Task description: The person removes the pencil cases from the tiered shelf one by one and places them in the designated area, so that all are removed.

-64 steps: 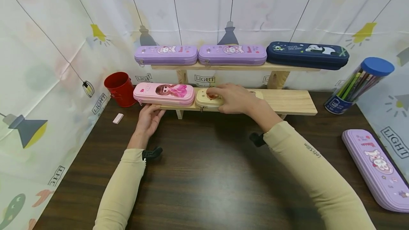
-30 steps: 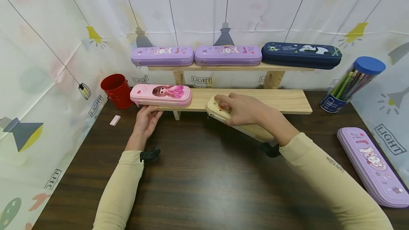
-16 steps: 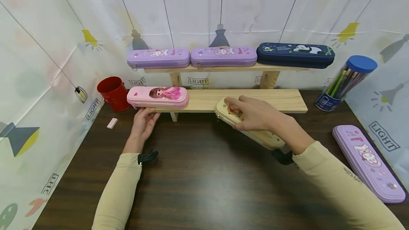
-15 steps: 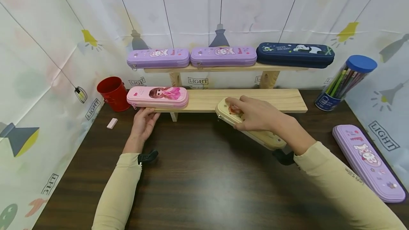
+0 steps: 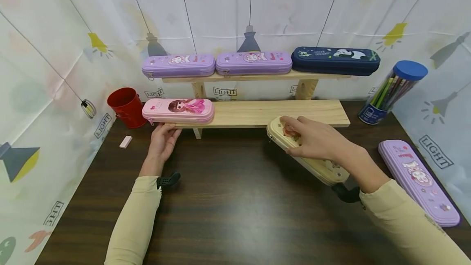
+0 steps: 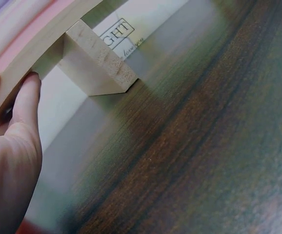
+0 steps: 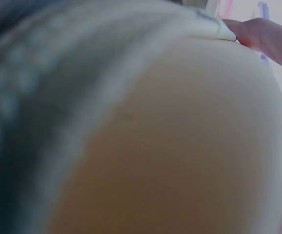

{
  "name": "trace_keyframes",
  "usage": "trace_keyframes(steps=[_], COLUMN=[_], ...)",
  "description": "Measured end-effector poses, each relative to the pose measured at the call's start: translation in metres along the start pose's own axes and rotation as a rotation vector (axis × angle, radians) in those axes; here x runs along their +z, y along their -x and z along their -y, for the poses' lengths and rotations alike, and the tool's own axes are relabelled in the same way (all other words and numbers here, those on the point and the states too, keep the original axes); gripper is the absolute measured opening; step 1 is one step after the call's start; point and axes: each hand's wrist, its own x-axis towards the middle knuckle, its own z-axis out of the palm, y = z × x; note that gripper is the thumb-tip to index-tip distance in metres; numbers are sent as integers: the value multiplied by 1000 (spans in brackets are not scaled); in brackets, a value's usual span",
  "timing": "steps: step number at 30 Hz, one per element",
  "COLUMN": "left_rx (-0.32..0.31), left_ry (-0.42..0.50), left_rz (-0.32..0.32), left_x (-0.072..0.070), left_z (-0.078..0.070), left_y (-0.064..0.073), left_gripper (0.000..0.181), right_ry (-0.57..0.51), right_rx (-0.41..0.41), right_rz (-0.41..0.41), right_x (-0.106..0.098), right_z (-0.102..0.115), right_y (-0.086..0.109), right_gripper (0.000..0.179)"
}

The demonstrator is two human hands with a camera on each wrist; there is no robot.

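My right hand (image 5: 320, 140) grips a cream-yellow zippered pencil case (image 5: 324, 169) across its width, in front of the lower shelf. The case slants with its zip-pull end up toward the shelf edge; in the right wrist view its pale underside (image 7: 180, 122) fills most of the picture. At the left end of the two-tier wooden shelf (image 5: 276, 111), my left hand (image 5: 162, 142) holds the lower board from below, fingers (image 6: 26, 105) under its edge. Just above that hand a pink pencil case (image 5: 178, 111) with a doll picture lies on the board.
Two purple pencil cases (image 5: 254, 63) and a navy panda case (image 5: 335, 61) line the upper tier. A red bucket (image 5: 126, 107) and an eraser (image 5: 125, 142) are left. A pencil tub (image 5: 391, 93) and another purple case (image 5: 419, 181) are right.
My right hand has lifted the cream-yellow pencil case off the lower board, turned it aslant and drawn it right and toward me. My left hand has kept its place at the shelf.
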Motion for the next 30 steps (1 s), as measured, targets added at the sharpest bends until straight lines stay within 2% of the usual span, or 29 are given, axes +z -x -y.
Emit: trace_keyframes(steps=[13,20,30], left_rx=[-14,-20,-27], left_ry=[11,22,35], left_rz=[-11,-2,-6], left_x=[0,-3,-2], left_z=[-2,-2,-1], left_y=[2,5,3], left_gripper=[60,63,62], right_ry=[-35,-52,-70], right_rx=[110,161,278], right_rz=[54,67,68], right_x=[9,18,26], right_z=[-25,-47,-87], right_y=[39,61,89], right_gripper=[89,90,96])
